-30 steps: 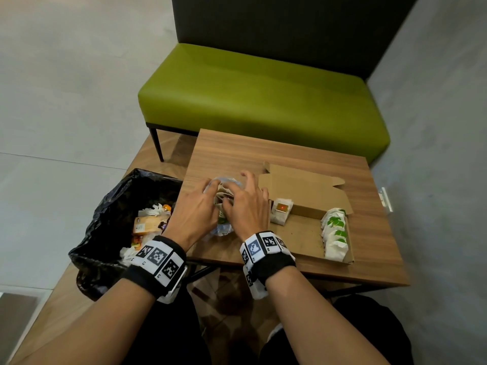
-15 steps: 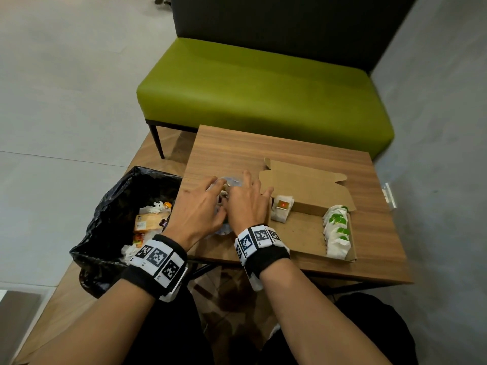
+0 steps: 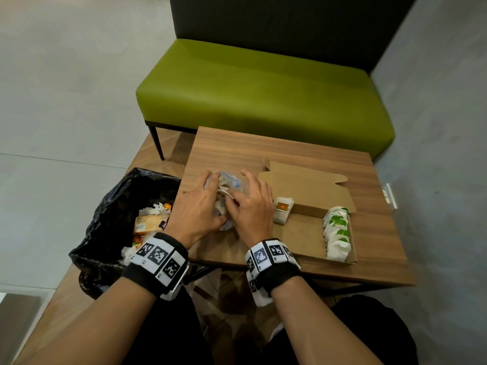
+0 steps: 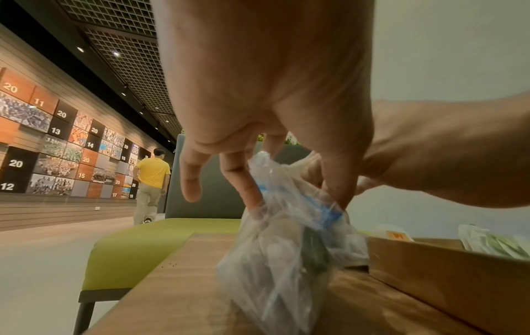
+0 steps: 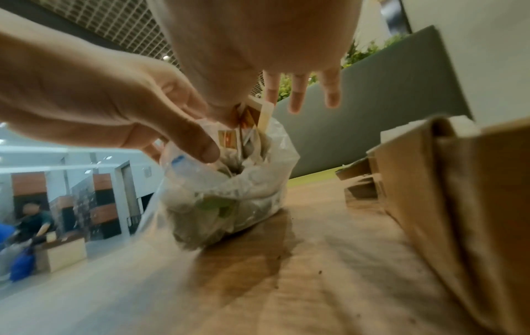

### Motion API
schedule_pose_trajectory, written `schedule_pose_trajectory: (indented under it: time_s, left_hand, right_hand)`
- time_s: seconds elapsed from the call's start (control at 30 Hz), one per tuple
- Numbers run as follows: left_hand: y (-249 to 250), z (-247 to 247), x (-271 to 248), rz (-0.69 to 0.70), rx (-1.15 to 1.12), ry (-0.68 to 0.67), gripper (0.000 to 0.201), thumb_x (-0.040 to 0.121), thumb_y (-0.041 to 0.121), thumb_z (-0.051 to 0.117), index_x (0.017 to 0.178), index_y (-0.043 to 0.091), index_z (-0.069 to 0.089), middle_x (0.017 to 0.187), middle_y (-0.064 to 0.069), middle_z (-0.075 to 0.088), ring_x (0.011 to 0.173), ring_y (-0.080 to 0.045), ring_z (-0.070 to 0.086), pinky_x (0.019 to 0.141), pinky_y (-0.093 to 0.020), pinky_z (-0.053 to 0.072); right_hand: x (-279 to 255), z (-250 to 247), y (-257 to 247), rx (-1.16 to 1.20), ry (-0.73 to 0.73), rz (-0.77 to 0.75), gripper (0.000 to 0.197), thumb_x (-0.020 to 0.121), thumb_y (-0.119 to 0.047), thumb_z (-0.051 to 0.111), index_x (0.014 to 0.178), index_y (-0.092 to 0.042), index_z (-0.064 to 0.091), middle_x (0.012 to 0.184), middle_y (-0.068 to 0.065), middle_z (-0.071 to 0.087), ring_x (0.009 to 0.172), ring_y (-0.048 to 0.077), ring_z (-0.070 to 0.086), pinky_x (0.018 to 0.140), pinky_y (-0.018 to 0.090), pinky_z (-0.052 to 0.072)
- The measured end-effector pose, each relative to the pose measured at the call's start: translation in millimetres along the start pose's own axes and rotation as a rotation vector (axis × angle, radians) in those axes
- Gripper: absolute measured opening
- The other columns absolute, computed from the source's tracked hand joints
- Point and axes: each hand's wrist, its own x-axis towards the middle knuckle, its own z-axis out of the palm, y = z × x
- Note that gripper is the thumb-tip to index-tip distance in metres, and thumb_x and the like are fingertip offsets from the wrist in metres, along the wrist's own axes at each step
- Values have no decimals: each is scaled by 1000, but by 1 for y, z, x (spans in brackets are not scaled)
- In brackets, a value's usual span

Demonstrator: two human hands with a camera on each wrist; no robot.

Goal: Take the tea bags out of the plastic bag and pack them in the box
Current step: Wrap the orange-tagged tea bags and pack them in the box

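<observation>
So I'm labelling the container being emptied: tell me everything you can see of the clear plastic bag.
The plastic bag is thin, clear and crumpled, with a blue mark near its mouth. It stands on the wooden table, just left of the cardboard box, mouth open upward, part full of tea bags with orange and green tags. The left hand holds its rim open; the right hand pinches tea bags at its mouth.

A green upholstered bench [image 3: 263,93] with a dark backrest stands behind the wooden counter [image 3: 263,151]. Left of the counter, a black-lined waste bin [image 3: 105,222] holds crumpled wrappers. In the left wrist view, a person in a yellow shirt [image 4: 152,183] stands by a wall of numbered photo panels [image 4: 57,156].
</observation>
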Motion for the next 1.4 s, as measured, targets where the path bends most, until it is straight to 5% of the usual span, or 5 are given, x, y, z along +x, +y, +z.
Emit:
schedule_pose_trajectory:
  time_s: [0.3, 0.67, 0.8, 1.07, 1.4]
  left_hand:
    - [-1, 10, 18, -47, 8, 74, 99, 72, 52, 80, 145, 15, 25, 154, -8, 25, 120, -32, 55, 91, -50, 49]
    - [4, 5, 15, -17, -30, 226, 46, 85, 39, 72, 123, 18, 60, 160, -13, 26, 134, -36, 46, 102, -64, 37]
    - [13, 1, -4, 121, -249, 455, 26, 91, 30, 64, 111, 14, 67, 139, -9, 54, 128, -26, 48, 103, -39, 38]
    - [38, 6, -13, -58, -664, 55, 51, 89, 36, 71, 134, 23, 51, 110, 11, 60, 85, 4, 58, 68, -7, 42]
    - [38, 30, -18, -196, -1016, 113, 13, 89, 20, 73, 101, 16, 70, 85, 0, 73, 71, -6, 68, 62, -28, 54]
  right_hand:
    - [8, -20, 22, 584, 93, 430, 18, 94, -24, 65, 93, -13, 79, 74, -7, 71, 62, 6, 61, 53, 27, 47]
    - [11, -42, 40, 810, 127, 665, 14, 93, -16, 67, 87, -12, 78, 78, -2, 76, 72, 12, 71, 61, 31, 57]
    - [-4, -45, 46, 817, -19, 624, 15, 93, -15, 67, 83, -17, 77, 76, 0, 76, 68, 12, 68, 60, 34, 55]
    - [-22, -53, 43, 975, -210, 590, 12, 95, -11, 65, 92, -9, 77, 79, 7, 75, 71, 13, 68, 63, 30, 56]
    - [-31, -58, 46, 1112, -323, 653, 17, 89, -5, 70, 100, -18, 73, 95, 5, 78, 91, 20, 74, 81, 37, 60]
